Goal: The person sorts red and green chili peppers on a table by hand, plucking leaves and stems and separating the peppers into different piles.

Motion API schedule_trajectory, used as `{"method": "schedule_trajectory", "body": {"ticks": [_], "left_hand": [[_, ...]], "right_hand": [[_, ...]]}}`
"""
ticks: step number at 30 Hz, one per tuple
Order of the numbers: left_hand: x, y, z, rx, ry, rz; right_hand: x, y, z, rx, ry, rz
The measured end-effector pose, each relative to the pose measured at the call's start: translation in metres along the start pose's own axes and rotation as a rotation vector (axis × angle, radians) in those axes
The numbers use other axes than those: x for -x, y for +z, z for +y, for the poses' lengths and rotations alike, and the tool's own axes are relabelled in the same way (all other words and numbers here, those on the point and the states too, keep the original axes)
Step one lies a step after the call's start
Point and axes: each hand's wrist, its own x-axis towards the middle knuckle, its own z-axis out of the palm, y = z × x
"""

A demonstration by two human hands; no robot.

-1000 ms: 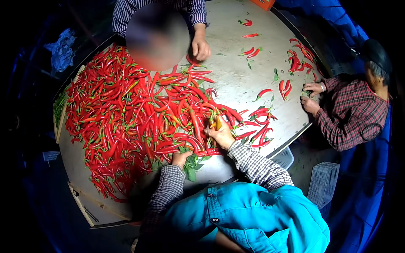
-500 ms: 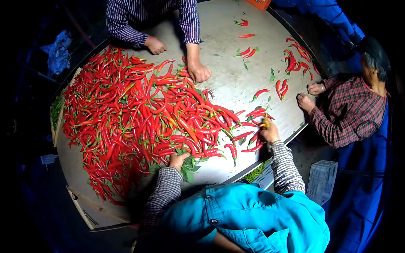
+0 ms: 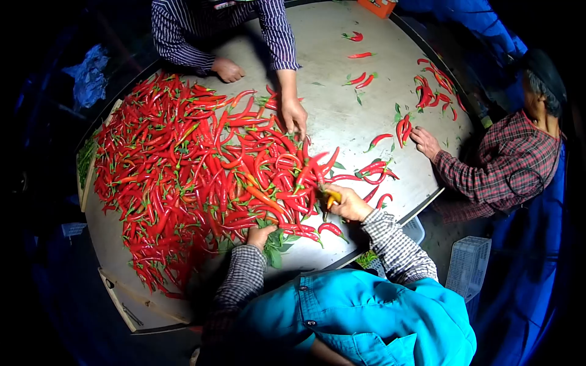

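A wide heap of red chili peppers (image 3: 183, 171) covers the left and middle of the pale table (image 3: 329, 91). At the heap's near edge is my left hand (image 3: 259, 236), its fingers closed round a bunch of green leaves (image 3: 279, 245). My right hand (image 3: 349, 204) is at the heap's right edge, pinching yellow-orange peppers (image 3: 332, 197) beside several red ones. One red pepper (image 3: 332, 230) lies just below it, near the table's front edge.
Across the table a co-worker in striped sleeves (image 3: 279, 36) reaches a hand to the heap. At the right a co-worker in a plaid shirt (image 3: 488, 165) touches peppers. Crates (image 3: 469, 265) stand below the table's right edge; an orange box (image 3: 378, 6) is at the back.
My right hand went right to the small group of peppers, then back left to the heap's edge. My left hand stayed on the leaves. Both co-workers reached toward peppers.
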Motion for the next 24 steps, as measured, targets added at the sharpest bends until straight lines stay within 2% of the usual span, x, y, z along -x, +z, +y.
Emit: {"method": "schedule_trajectory", "body": {"ticks": [2,3,4,6,8,9,10,13,15,16,18,20,22,24], "left_hand": [[-0.002,0.001,-0.001,-0.001,0.048,0.008],[-0.008,-0.003,-0.008,-0.003,0.047,0.010],[-0.016,-0.007,-0.015,-0.028,0.060,0.044],[-0.017,-0.009,-0.017,-0.050,0.054,0.032],[-0.005,-0.004,-0.004,0.007,-0.029,-0.015],[-0.004,-0.002,-0.003,0.033,-0.009,-0.011],[-0.002,-0.001,-0.001,0.006,-0.009,0.005],[-0.002,0.000,-0.001,0.011,-0.007,0.013],[-0.001,0.000,0.001,0.012,-0.012,0.019],[-0.001,0.000,0.000,0.007,-0.012,0.020],[-0.003,-0.001,-0.001,-0.026,0.008,0.049],[-0.005,-0.004,-0.003,-0.048,0.003,0.044],[-0.008,-0.007,-0.008,-0.068,-0.011,0.034],[-0.013,-0.011,-0.012,-0.057,0.038,0.007]], "right_hand": [[-0.002,-0.013,0.013,-0.002,-0.010,0.137],[0.001,-0.020,0.005,-0.061,0.098,0.198],[0.010,-0.032,-0.004,0.088,0.123,0.247],[0.024,-0.054,0.005,0.083,0.155,0.414],[0.039,-0.084,0.049,0.058,0.034,0.689],[0.050,-0.096,0.047,0.039,0.113,0.762],[0.063,-0.109,0.044,-0.046,0.311,0.766],[0.069,-0.141,0.112,0.029,0.336,0.886],[0.065,-0.139,0.135,0.269,0.422,1.002],[0.054,-0.132,0.155,0.302,0.288,1.033],[0.045,-0.098,0.088,-0.117,0.278,0.827],[0.041,-0.089,0.086,-0.346,0.130,0.693],[0.055,-0.086,0.066,-0.271,0.116,0.766],[0.076,-0.093,0.045,-0.413,0.105,0.791]]}}
